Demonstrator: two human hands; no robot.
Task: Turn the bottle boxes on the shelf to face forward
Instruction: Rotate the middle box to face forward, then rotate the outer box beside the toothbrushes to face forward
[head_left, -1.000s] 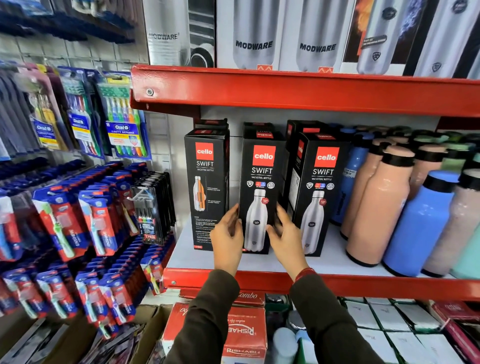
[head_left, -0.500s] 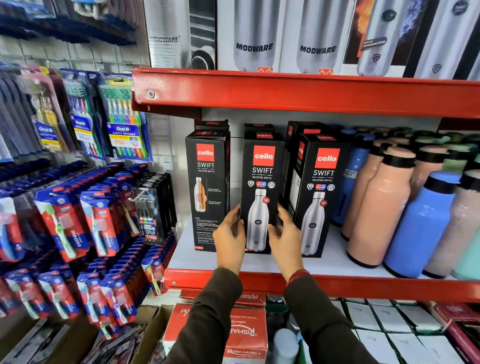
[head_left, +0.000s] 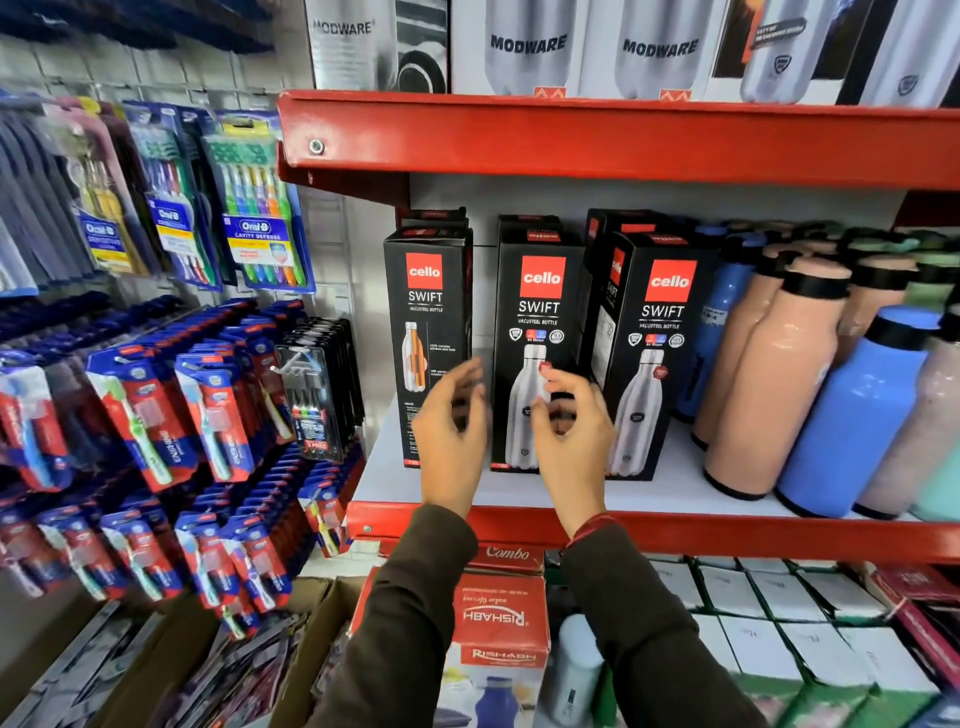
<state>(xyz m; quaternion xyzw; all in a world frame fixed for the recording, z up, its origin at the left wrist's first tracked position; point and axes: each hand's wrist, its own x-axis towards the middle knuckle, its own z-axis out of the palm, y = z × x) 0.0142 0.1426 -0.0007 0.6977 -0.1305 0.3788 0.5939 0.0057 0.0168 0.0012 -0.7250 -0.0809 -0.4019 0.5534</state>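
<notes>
Three black "cello SWIFT" bottle boxes stand in a row on the white shelf (head_left: 665, 493) with the red front edge. The left box (head_left: 427, 312) shows an orange bottle picture. The middle box (head_left: 537, 322) faces forward with a silver bottle picture. The right box (head_left: 657, 332) is turned a little, so its left side shows. My left hand (head_left: 451, 431) hangs in front of the gap between the left and middle boxes, fingers apart and blurred. My right hand (head_left: 569, 426) hovers in front of the middle box's lower right, fingers curled but holding nothing.
Loose peach bottles (head_left: 769, 374) and blue bottles (head_left: 852, 415) crowd the shelf to the right. Toothbrush packs (head_left: 197, 415) hang on the left wall. Modware boxes (head_left: 527, 47) fill the upper shelf. Red Rishabh cartons (head_left: 498, 618) and white boxes (head_left: 769, 623) sit below.
Both hands have let go of the middle box and pulled back toward me. The middle box now stands alone, facing forward.
</notes>
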